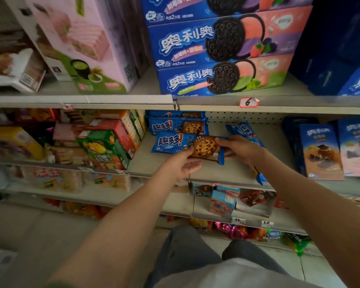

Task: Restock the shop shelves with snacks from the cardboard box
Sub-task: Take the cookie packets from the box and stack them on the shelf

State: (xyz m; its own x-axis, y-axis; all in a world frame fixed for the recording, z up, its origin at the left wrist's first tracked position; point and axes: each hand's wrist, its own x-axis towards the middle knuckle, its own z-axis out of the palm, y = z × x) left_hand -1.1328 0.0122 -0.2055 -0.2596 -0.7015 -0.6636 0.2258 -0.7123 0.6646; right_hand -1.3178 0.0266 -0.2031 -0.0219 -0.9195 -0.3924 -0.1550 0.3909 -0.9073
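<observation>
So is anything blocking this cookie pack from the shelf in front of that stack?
Nothing visible does. The cookie pack in the left hand and right hand is over bare shelf before the stack.

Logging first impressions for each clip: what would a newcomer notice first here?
The left hand and right hand hold a blue cookie pack at the centre, over the middle shelf. Above, stacked blue Oreo boxes stand on the upper shelf, with a tall pink box to their left.
</observation>
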